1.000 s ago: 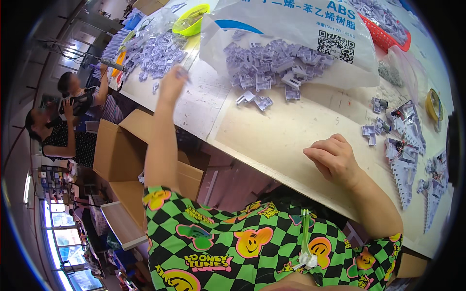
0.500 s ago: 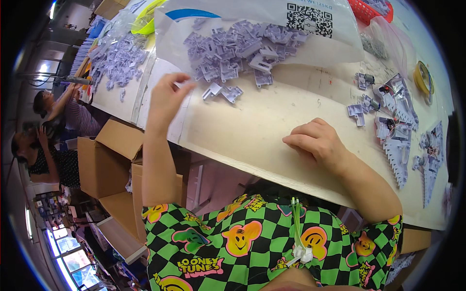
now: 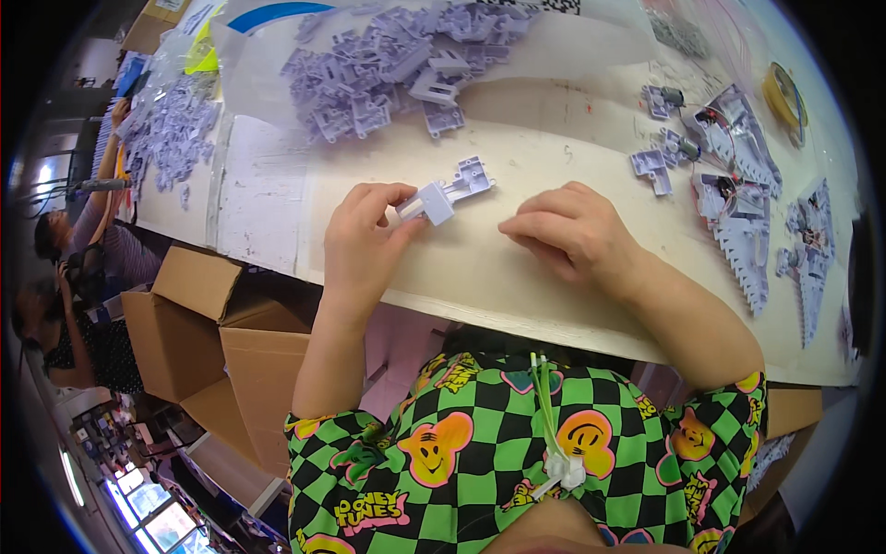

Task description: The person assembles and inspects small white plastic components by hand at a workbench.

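Observation:
Between thumb and fingers, my left hand (image 3: 362,235) holds a pale lilac plastic part (image 3: 437,203) with a boxy end, just above the table. A second pale plastic part (image 3: 473,175), an open-sided housing with small screw bosses, lies against or right beside its far end; whether the two are joined I cannot tell. To the right, my right hand (image 3: 581,231) hovers low over the table, fingers loosely bent and nothing seen in them. Its fingertips point at the held part, a short gap away. Beyond both hands, a heap of similar plastic parts (image 3: 369,78) spills from a clear bag.
Several toothed plastic half-shells (image 3: 738,222) with wires and motors (image 3: 678,143) lie at the right, near a yellow tape roll (image 3: 784,102). More pale parts (image 3: 171,129) are piled at far left. An open cardboard box (image 3: 189,342) stands beside the table, and people sit beyond it.
My left hand has come toward me and right, taking hold of a plastic part that lay before the heap. My right hand has shifted slightly left, its fingers extending. The view has shifted.

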The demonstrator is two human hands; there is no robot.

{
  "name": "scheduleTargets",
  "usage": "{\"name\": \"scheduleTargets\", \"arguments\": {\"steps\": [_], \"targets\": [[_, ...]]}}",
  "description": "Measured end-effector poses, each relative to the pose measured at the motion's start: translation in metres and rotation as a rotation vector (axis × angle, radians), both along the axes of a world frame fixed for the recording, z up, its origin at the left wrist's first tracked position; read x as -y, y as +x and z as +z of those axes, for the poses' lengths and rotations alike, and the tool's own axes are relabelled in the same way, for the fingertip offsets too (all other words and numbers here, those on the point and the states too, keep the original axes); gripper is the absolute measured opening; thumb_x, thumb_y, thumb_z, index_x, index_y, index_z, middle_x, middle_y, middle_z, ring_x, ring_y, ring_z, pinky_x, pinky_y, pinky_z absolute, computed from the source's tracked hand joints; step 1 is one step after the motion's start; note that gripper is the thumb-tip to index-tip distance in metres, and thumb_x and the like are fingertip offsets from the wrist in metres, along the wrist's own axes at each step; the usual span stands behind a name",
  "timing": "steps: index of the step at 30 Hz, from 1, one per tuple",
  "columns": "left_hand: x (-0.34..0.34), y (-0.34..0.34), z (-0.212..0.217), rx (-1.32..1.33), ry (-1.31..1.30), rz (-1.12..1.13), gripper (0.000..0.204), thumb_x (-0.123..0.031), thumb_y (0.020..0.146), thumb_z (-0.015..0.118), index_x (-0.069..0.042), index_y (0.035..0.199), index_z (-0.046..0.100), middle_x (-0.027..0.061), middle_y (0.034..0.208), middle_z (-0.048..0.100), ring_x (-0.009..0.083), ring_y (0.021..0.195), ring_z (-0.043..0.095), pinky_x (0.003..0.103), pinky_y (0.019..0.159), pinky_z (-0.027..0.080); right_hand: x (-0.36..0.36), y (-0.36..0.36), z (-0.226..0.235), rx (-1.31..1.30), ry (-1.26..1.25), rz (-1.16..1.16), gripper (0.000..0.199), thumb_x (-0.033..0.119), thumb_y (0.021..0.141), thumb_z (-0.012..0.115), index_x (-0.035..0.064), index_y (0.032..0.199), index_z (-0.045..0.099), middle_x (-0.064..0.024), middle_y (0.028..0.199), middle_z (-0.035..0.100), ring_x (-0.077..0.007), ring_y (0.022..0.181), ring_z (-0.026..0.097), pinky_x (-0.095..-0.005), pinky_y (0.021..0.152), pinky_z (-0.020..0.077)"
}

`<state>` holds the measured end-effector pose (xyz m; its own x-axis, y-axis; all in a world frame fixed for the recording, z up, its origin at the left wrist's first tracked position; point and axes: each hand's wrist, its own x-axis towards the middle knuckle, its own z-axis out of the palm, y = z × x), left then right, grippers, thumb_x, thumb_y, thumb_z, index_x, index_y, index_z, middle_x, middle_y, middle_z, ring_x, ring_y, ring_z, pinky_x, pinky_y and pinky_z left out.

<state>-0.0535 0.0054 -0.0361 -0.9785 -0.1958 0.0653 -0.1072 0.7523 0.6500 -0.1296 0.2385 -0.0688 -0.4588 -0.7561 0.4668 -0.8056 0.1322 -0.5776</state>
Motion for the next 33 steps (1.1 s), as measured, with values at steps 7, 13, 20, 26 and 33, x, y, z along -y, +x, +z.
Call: {"name": "scheduleTargets", "arguments": {"steps": [7, 13, 20, 26, 33], "targets": [[-0.024, 0.010, 0.005, -0.214, -0.068, -0.136, 0.029, 0.001, 0.064, 0.074, -0.003, 0.091, 0.065, 0.0053, 0.084, 0.062, 0.0150, 0.072, 0.053, 0.026, 0.061, 0.041, 0.002, 0.008, 0.008, 0.213, -0.044, -0.079, 0.023, 0.014, 0.078, 0.067, 0.0096, 0.100, 0.062, -0.0037, 0.080, 0.063, -0.0192, 0.064, 0.059, -0.0304, 0.059, 0.0453], [-0.044, 0.014, 0.003, -0.235, 0.111, -0.149, 0.030, 0.002, 0.064, 0.076, -0.001, 0.092, 0.063, 0.0064, 0.086, 0.061, 0.0154, 0.074, 0.055, 0.026, 0.065, 0.044, 0.005, 0.022, 0.014, 1.013, -0.212, -0.087, 0.027, 0.013, 0.081, 0.067, 0.0060, 0.105, 0.059, -0.0043, 0.077, 0.063, -0.0087, 0.061, 0.055, -0.0230, 0.057, 0.0451], [-0.042, 0.018, -0.010, -0.295, 0.544, -0.161, 0.036, 0.000, 0.070, 0.075, 0.000, 0.102, 0.060, 0.0065, 0.093, 0.060, 0.0149, 0.079, 0.058, 0.028, 0.067, 0.050, -0.001, 0.015, 0.022, 0.901, -0.103, -0.088, 0.014, 0.008, 0.078, 0.068, 0.0043, 0.091, 0.063, -0.0020, 0.076, 0.062, -0.0087, 0.062, 0.055, -0.0225, 0.058, 0.0445], [-0.035, 0.026, -0.006, 0.167, 1.280, -0.037, 0.030, -0.005, 0.086, 0.062, 0.007, 0.111, 0.053, 0.0115, 0.103, 0.060, 0.0171, 0.091, 0.060, 0.030, 0.081, 0.054, -0.004, 0.001, 0.011, -0.164, -0.183, -0.043, 0.017, 0.007, 0.069, 0.066, 0.0116, 0.085, 0.064, -0.0002, 0.081, 0.063, -0.0176, 0.063, 0.056, -0.0281, 0.060, 0.0447], [-0.038, 0.030, -0.003, 0.015, 1.080, -0.106, 0.030, 0.002, 0.082, 0.064, 0.007, 0.109, 0.055, 0.0122, 0.101, 0.062, 0.0160, 0.093, 0.060, 0.028, 0.083, 0.049, -0.003, 0.001, 0.013, -0.230, -0.212, -0.067, 0.014, 0.010, 0.070, 0.063, 0.0130, 0.084, 0.065, 0.0016, 0.084, 0.063, -0.0131, 0.064, 0.056, -0.0280, 0.061, 0.0432]]}}
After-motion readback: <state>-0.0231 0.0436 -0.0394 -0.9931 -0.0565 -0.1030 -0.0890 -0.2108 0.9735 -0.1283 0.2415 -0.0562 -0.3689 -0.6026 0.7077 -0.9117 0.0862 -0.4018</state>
